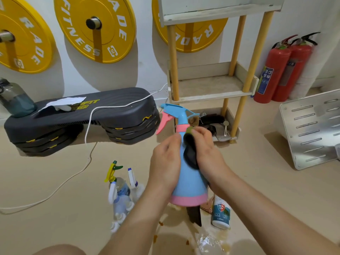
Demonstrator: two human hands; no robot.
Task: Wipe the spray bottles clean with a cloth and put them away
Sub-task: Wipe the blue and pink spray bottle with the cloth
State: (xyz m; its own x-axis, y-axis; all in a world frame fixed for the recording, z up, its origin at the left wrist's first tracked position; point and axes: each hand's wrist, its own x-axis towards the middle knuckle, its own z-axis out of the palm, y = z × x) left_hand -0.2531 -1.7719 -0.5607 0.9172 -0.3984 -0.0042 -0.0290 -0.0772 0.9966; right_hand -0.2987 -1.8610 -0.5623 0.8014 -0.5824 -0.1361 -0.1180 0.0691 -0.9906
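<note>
A light blue spray bottle (187, 183) with a pink base, pink collar and pink trigger is held up in mid-air at the centre. My left hand (165, 162) grips its left side. My right hand (206, 153) presses a dark cloth (190, 153) against the bottle's upper body, fingers curled round the cloth. On the floor below left stand several clear spray bottles (119, 192), one with a yellow and green head. A white and teal bottle (220, 212) stands on the floor below right.
A small shelf unit (211, 92) with wooden posts stands against the wall behind the bottle. Left of it are a black step platform (82, 116) and a white cable (88, 144) on the floor. Two red fire extinguishers (283, 70) stand at the right, with a metal panel (312, 129) nearby.
</note>
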